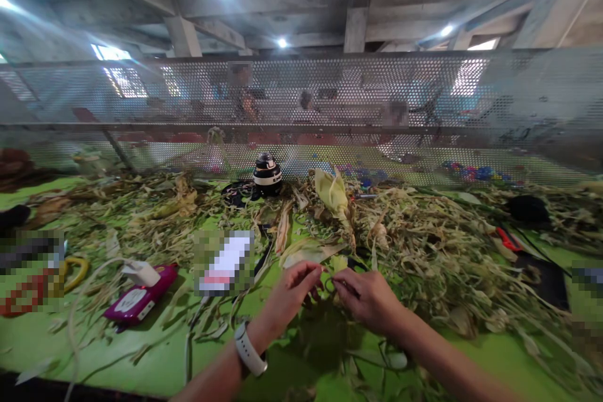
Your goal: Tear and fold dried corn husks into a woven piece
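My left hand [299,286], with a white band on its wrist, is closed in a pinch near the middle of the green table [301,345]. Facing it, my right hand [362,295] pinches too, thumb against fingers. Between the fingertips of both hands is a thin, curled greenish leaf strip [326,279]; its ends are hidden by the fingers. Just beyond my hands lie a broad pale leaf [306,250] and a larger yellow-green, husk-like leaf bundle [332,193] standing out of the pile.
Heaps of dried leaf strips [424,232] cover much of the table. To the left are a lit phone [228,264], a magenta power strip [141,298] with a white charger [141,273], and cables. A black round container [267,174] stands before a perforated metal screen [301,94]; people sit behind it.
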{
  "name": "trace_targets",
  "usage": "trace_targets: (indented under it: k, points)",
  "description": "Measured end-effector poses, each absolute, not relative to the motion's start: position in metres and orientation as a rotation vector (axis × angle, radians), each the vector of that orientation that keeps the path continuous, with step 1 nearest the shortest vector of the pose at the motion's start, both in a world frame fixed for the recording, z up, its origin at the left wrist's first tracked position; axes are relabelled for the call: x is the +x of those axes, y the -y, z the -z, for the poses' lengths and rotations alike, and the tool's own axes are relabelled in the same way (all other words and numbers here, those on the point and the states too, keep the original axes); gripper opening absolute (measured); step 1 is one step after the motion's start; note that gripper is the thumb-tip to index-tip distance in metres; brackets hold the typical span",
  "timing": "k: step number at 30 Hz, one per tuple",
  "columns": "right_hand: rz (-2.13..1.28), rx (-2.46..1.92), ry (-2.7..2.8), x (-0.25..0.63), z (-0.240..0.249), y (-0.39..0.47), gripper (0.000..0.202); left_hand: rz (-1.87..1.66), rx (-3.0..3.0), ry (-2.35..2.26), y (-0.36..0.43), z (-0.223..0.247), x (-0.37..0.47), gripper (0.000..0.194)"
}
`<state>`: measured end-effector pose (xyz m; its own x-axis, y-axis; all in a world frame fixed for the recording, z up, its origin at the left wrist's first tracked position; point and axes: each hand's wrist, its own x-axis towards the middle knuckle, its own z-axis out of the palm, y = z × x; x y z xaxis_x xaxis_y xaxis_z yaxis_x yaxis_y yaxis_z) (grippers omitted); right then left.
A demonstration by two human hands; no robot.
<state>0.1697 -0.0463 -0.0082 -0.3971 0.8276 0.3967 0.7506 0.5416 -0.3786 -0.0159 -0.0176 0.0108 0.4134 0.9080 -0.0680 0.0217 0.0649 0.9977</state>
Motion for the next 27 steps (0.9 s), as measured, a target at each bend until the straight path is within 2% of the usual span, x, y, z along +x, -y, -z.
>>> trace_targets:
  k: [6, 18, 24, 27]
  points:
    - [-0.122, -1.215, 2.325, 0.168, 0.014, 0.046, 0.029, -0.734, 1.396, -0.920, 0.015, -0.001, -0.009, 0.040]
    - [-0.188, -1.329, 2.322, 0.175, 0.000, 0.045, 0.027, -0.879, 1.746, -1.075, 0.004, 0.000, -0.021, 0.034]
    - [-0.509, -1.409, 2.400, 0.194, -0.022, 0.042, 0.022, -0.828, 1.594, -1.123, -0.012, 0.008, -0.029, 0.033]
    - [-0.741, -1.316, 2.261, 0.198, -0.029, 0.040, 0.023, -0.829, 1.407, -1.127, -0.013, 0.013, -0.025, 0.032]
